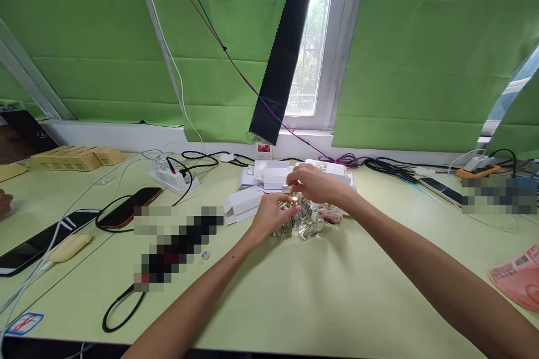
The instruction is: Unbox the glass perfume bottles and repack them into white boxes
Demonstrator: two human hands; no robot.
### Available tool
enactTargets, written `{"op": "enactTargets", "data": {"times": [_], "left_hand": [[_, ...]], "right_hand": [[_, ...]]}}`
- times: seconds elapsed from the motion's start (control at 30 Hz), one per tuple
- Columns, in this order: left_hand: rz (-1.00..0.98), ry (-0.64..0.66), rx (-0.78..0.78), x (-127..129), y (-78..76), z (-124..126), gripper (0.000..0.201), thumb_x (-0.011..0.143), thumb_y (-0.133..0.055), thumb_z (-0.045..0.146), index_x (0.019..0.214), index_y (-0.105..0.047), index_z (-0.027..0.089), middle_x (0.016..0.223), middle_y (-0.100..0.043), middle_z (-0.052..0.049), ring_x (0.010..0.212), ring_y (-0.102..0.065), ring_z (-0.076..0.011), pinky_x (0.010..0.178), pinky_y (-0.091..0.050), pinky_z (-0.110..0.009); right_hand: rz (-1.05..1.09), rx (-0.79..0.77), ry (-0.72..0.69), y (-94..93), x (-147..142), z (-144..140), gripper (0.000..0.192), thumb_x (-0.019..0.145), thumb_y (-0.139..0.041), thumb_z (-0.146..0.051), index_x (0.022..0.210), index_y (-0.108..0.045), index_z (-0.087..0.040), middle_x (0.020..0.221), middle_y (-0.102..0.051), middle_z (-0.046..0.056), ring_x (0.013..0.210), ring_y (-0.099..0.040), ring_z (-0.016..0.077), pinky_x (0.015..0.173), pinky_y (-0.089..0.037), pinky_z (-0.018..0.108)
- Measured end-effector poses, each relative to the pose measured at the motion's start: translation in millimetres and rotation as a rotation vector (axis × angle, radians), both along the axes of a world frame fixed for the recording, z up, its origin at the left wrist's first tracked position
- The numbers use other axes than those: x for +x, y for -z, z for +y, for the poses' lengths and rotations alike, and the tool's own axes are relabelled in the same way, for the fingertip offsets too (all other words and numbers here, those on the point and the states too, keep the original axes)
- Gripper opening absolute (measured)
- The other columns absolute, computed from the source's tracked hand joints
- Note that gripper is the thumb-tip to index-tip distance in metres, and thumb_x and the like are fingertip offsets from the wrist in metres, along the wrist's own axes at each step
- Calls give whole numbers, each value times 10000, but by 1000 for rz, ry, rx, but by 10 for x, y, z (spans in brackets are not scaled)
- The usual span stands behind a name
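My left hand (272,214) grips a small clear glass bottle (286,228) standing on the pale green table. My right hand (314,183) is just above it, its fingertips pinching a small gold cap (295,198) at the bottle's top. Two more clear glass bottles (312,225) stand close to the right of the held one, with a pinkish one (331,215) beside them. Open white cardboard boxes (244,203) lie just left and behind the hands.
A white power strip (173,178) with cables sits at back left. Two dark phones (129,207) (40,242) lie on the left, another phone (440,189) at back right. Yellow boxes (78,157) sit far left, a pink packet (520,277) at the right edge. A black cable (122,311) loops near the front.
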State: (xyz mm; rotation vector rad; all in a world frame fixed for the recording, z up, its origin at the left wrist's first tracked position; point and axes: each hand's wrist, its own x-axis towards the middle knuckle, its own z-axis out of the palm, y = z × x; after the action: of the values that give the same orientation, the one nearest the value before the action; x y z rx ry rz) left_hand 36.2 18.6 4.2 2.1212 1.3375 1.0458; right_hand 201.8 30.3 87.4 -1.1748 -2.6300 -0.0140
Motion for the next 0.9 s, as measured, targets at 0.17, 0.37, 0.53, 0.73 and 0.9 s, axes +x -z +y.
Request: {"op": "enactTargets", "data": {"times": [0.17,0.37,0.53,0.73,0.9], "left_hand": [[-13,-19,-10,9,4,-22,197,741,-736,395,821,-812,232,858,-797,-31,783,-697,-255,749,-492,-352],[-13,11,-45,0,-16,-62,200,759,-721,384,839,-819,229,850,-800,-11,811,-704,-266,793,-489,-354],[-23,34,-23,-6,3,-42,184,778,-704,378,824,-820,243,850,-801,-3,800,-697,-251,790,-476,-341],[-1,-22,-18,19,28,-29,188,739,-745,400,761,-792,219,769,-776,-17,726,-671,-228,762,-491,-344],[56,-27,-39,18,-38,-53,259,776,-719,430,892,-793,210,946,-794,-36,869,-704,-248,843,-509,-345]], "right_hand": [[-16,-41,73,87,-42,89,223,868,-625,-63,1018,-757,-162,894,-740,86,885,-624,207,700,-388,255],[-76,23,48,188,-32,-80,136,920,-658,-216,926,-770,-139,990,-681,140,1018,-561,257,841,-413,310],[-156,23,-23,241,-10,-99,152,907,-645,-137,784,-733,-123,964,-656,135,1008,-537,249,854,-404,309],[-63,90,-58,-3,-13,-17,158,881,-614,-29,828,-736,-115,986,-676,122,961,-552,223,817,-393,279],[-83,36,-34,-7,-91,16,153,899,-638,-76,943,-770,-139,1010,-704,125,975,-591,228,883,-391,310]]}}
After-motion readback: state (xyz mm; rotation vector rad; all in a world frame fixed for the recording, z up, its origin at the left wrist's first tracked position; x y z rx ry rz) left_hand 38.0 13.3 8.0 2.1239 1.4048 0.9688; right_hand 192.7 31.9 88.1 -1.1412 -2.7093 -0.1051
